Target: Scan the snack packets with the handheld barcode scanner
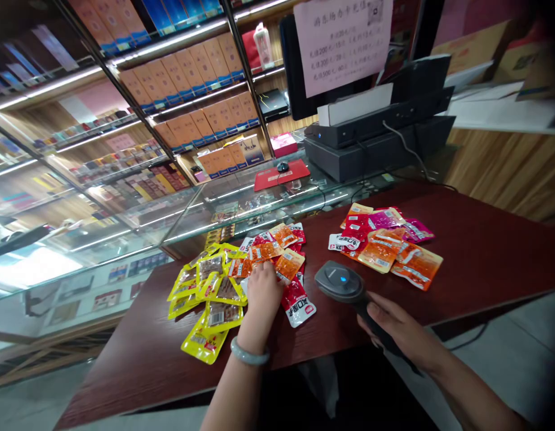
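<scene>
My right hand (396, 323) is wrapped round the handle of a dark barcode scanner (340, 280), raised over the near part of the table, with a blue light on its head. My left hand (264, 290), a pale bangle on its wrist, is down in the middle pile with fingers curled on a snack packet (289, 264); its fingertips are partly hidden. Red and white packets (299, 302) lie beside that hand. To its left, yellow packets (218, 287) spread in an overlapping heap. A separate pile of orange, red and pink packets (380, 248) lies beyond the scanner.
The dark red table (475, 251) meets a glass display counter (182, 242). Behind stand a monitor (297, 90) with a pink paper sign and a dark cash register (344, 158). A mouse (282, 167) rests on a red pad. Boxes (187, 75) fill the back shelves.
</scene>
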A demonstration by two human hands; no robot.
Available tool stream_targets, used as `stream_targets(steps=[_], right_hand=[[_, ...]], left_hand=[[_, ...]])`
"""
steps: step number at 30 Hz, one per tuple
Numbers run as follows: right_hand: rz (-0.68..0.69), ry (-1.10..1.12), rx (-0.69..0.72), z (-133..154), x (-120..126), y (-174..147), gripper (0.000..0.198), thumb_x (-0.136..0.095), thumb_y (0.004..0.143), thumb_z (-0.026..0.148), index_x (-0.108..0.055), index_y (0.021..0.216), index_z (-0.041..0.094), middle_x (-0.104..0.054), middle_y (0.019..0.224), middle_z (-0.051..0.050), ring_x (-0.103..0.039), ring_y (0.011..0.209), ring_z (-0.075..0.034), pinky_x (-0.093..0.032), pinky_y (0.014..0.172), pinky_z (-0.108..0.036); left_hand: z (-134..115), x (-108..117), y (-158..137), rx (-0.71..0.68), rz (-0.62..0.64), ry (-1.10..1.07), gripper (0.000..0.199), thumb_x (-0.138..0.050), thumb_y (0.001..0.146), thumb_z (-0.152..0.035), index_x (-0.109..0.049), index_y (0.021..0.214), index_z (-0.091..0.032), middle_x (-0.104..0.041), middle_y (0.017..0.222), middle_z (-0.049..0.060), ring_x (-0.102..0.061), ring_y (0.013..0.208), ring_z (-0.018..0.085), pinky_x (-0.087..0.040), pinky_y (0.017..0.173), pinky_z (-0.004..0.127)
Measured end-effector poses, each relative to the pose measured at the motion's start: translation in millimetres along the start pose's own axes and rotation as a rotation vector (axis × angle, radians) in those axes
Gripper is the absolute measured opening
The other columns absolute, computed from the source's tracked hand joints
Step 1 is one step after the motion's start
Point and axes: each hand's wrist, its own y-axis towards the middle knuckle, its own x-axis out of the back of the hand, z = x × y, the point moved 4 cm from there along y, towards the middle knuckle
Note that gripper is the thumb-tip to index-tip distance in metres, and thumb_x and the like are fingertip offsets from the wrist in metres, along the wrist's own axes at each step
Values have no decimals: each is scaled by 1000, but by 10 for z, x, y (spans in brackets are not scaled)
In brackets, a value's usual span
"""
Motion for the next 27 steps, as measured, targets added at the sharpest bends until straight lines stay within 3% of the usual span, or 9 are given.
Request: stream_targets(steps=[3,7,13,22,27], right_hand=[[-13,19,11,5,39,-4,65,-63,84,68,-58,124,17,-49,66,4,-43,54,-10,-36,51,-23],[-20,36,36,31,88,-4,62,-64,83,68,-61,120,18,-48,63,5,-41,52,-9,-34,49,-21],[-22,101,133,116,148,-11,52,-61,88,63,-59,114,18,-48,64,5,-41,51,-10,-35,49,-22],[-34,151,158,231,175,47,57,-63,87,64,-55,122,20,-52,65,5,-40,50,-8,-33,48,-21],[-56,158,158,227,226,66,58,-64,84,67,-57,114,18,-52,65,4,-41,48,-8,-34,48,-22]], left_hand=[[4,13,20,28,56,-19,47,-72,82,-44,-55,112,-12,-66,111,16,-64,106,29,-44,88,35],[-76,101,66,-33,64,-38,30,-66,86,-43,-58,98,-17,-68,107,15,-65,105,29,-43,83,33],[-361,139,121,-47,146,-345,28,-64,87,-46,-56,97,-22,-71,87,4,-67,79,21,-37,62,27],[-673,114,94,-132,176,-401,27,-66,85,-43,-57,97,-21,-71,84,4,-66,77,20,-33,61,27],[-778,77,138,-191,182,-384,31,-67,84,-45,-59,98,-18,-71,84,5,-66,79,21,-35,62,27]])
